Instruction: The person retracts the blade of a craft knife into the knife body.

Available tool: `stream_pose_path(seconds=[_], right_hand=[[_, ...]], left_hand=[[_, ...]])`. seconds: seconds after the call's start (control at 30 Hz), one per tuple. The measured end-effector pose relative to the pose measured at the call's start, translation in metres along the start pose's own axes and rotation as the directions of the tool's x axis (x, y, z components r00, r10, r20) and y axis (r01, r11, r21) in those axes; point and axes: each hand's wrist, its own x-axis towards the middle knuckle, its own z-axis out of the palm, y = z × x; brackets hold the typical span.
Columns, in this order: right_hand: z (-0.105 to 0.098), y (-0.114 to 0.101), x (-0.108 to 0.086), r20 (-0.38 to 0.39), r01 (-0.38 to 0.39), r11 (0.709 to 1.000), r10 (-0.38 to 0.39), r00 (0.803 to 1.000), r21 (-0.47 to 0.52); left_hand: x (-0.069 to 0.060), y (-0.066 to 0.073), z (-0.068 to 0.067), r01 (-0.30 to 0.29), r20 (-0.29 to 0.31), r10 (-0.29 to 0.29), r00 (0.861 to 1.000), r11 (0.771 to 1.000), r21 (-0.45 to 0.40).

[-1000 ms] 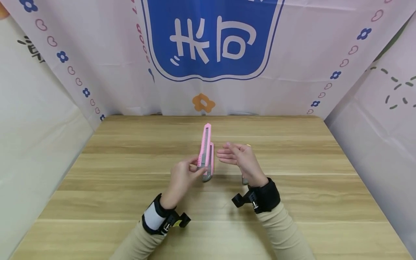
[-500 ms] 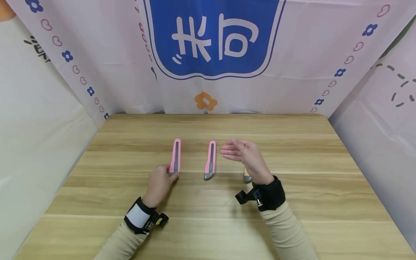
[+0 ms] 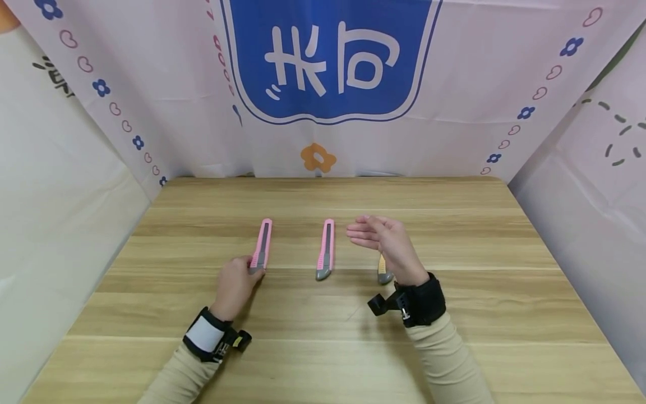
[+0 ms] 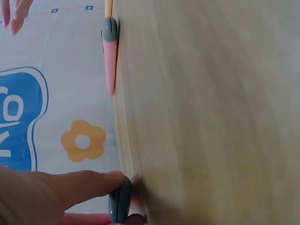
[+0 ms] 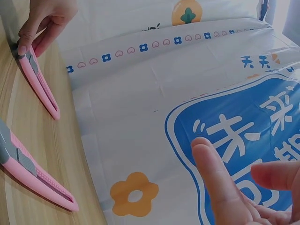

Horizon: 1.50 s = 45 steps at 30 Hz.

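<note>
A pink utility knife with a grey end (image 3: 262, 244) is at the left of the table, flat on the wood or just over it. My left hand (image 3: 234, 286) pinches its near grey end between thumb and fingers, also seen on the knife's grey butt (image 4: 120, 200) in the left wrist view. A second pink utility knife (image 3: 326, 247) lies untouched in the middle. Right of it, a yellow utility knife (image 3: 383, 272) is mostly hidden beneath my right hand (image 3: 392, 247). That hand hovers with its fingers extended and holds nothing in the right wrist view.
The wooden table (image 3: 323, 359) ends at the back against a printed cloth (image 3: 434, 148) with a blue sign and an orange flower. Pale cloths hang at both sides. Each wrist wears a black strap with a small camera.
My left hand has carried a pink utility knife leftward from above the middle one and lowered it to the table. My right hand has shifted slightly right, uncovering more of the yellow one.
</note>
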Motion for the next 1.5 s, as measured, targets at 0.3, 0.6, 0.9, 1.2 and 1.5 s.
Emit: stream_pose_path(seconds=[0.3, 0.6, 0.9, 1.2, 1.5], right_hand=[[-0.009, -0.003, -0.001, -0.009, 0.010, 1.000, -0.010, 1.000, 0.009], [-0.007, -0.002, 0.001, 0.000, 0.025, 0.998, -0.025, 1.000, 0.056], [-0.007, -0.001, 0.002, -0.007, 0.032, 0.998, -0.032, 0.999, 0.053], [-0.010, 0.006, 0.004, -0.034, 0.055, 0.998, -0.056, 0.998, -0.028], [-0.022, 0.020, 0.006, -0.066, 0.159, 0.775, -0.251, 0.966, -0.612]], left_hand=[[0.002, -0.004, -0.002, 0.019, 0.000, -0.019, 1.000, 1.000, 0.023], [0.005, -0.005, 0.002, 0.033, 0.017, -0.033, 0.999, 0.999, 0.007], [0.006, -0.005, 0.002, 0.013, 0.014, -0.013, 1.000, 1.000, 0.019], [0.006, -0.003, 0.004, -0.018, -0.003, 0.018, 1.000, 1.000, 0.026], [0.022, 0.037, -0.002, -0.330, -0.289, 0.328, 0.899, 0.943, 0.044]])
